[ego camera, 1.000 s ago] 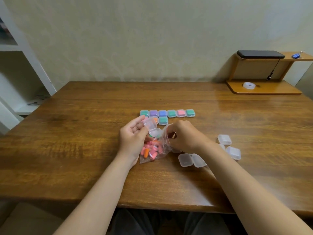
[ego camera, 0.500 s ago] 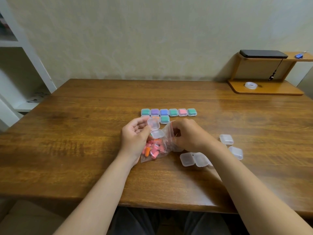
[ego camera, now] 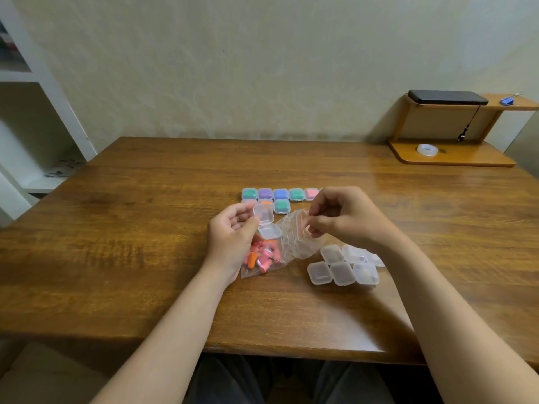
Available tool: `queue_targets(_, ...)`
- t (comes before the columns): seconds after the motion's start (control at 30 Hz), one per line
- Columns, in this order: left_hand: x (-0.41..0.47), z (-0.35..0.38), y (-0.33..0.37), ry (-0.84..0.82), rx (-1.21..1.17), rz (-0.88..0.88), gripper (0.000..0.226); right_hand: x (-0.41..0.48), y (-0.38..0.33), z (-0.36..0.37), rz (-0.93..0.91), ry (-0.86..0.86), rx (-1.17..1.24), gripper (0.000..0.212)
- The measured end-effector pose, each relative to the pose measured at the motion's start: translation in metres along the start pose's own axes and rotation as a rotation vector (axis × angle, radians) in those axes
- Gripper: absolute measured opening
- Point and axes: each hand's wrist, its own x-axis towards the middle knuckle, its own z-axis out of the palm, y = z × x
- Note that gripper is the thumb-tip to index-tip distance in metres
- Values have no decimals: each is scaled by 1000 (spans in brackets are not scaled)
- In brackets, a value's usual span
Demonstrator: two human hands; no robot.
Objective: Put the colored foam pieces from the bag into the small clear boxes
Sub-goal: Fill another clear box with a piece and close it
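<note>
A clear zip bag (ego camera: 287,242) with orange and pink foam pieces (ego camera: 261,258) lies mid-table. My left hand (ego camera: 232,239) holds a small clear box (ego camera: 265,221) with its lid hinged open, just above the bag. My right hand (ego camera: 342,218) pinches a pink foam piece at the bag's red-striped mouth. Several filled closed boxes (ego camera: 280,194) in green, purple, blue and pink stand in a row behind the hands. A cluster of empty clear boxes (ego camera: 341,266) lies under my right wrist.
The wooden table (ego camera: 145,243) has bare surface left and right of the work spot. A wooden riser shelf (ego camera: 455,154) at the back right carries a tape roll (ego camera: 426,149) and a black device (ego camera: 446,97). A white bookshelf (ego camera: 32,118) stands at the left.
My right hand has lifted up and back from the bag, drawing the bag mouth up with a pink piece in its fingertips. The empty boxes beneath it are now uncovered.
</note>
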Motion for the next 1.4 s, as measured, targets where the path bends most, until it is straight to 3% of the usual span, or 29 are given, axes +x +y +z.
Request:
queue_targets(0.3, 0, -2, -1, -10, -31, -7, 27, 2, -13, 15, -93, 73, 42, 17)
queue_targets(0.5, 0, -3, -2, -23, -56, -1, 27, 9, -11, 40, -115, 109, -239, 18)
queue_targets(0.7, -3, -3, 2, -28, -74, 18, 26, 10, -15, 51, -119, 65, -345, 17)
queue_targets(1.1, -8, -6, 6, -22, -115, 57, 23, 17, -16, 56, -85, 43, -341, 18)
queue_targets(1.4, -13, -8, 10, -160, -110, 47, 39, 16, -12, 55, -47, 80, -275, 16)
